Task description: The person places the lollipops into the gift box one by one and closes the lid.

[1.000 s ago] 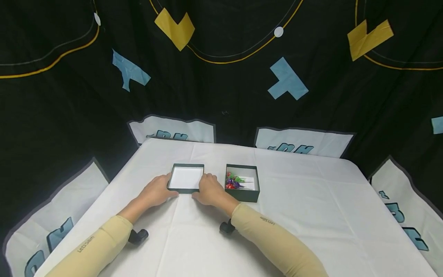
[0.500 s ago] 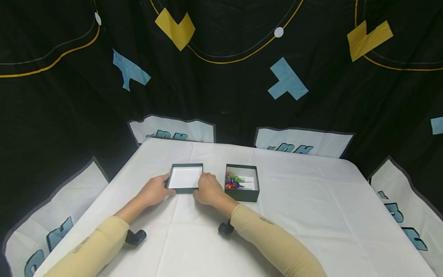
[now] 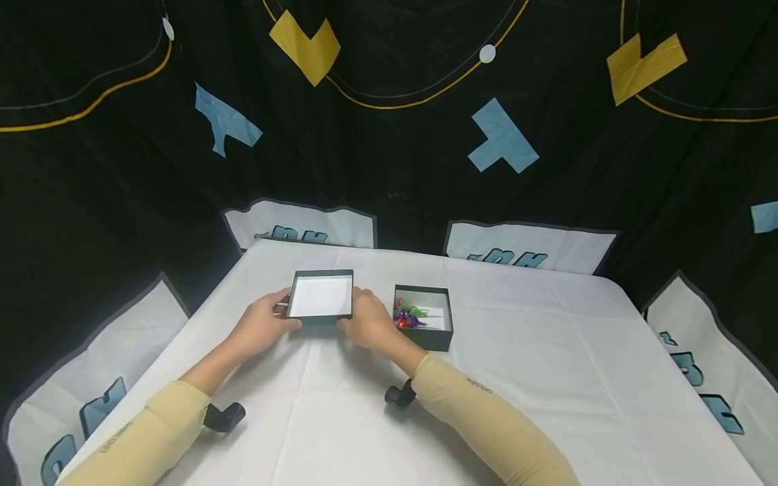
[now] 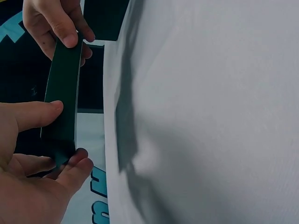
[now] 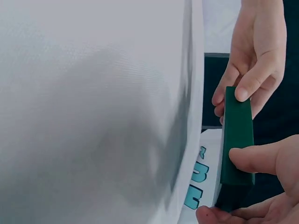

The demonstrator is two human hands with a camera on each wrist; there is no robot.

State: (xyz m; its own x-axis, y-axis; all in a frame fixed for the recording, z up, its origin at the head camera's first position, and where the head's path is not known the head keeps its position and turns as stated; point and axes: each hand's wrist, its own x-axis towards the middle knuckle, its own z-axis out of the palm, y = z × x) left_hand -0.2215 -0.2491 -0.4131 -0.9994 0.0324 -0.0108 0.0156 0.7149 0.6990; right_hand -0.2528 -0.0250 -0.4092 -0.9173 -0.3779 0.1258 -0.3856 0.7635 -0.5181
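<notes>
A shallow dark green box lid (image 3: 322,297) with a white inside is held up off the table, hollow side facing up. My left hand (image 3: 261,324) grips its left end, thumb on the near side wall and fingers curled beneath, as the left wrist view shows. At the other end my right hand (image 3: 369,320) pinches it the same way, its thumb (image 5: 247,158) pressed on the green side. Right of that hand, the matching deeper green box (image 3: 433,339) stands on the table. Inside it lie several shiny wrapped lollipops (image 3: 407,314) in red, green and purple, with pale sticks.
A white cloth covers the table (image 3: 547,364). Behind it hangs a black curtain (image 3: 389,148) with yellow and blue patches. Lettered white panels (image 3: 529,246) show past the table's edges. Black wrist mounts (image 3: 223,417) stick out under both forearms.
Both hands have raised the lid from the table and shifted it slightly left and away. The deeper box and its lollipops stay in place.
</notes>
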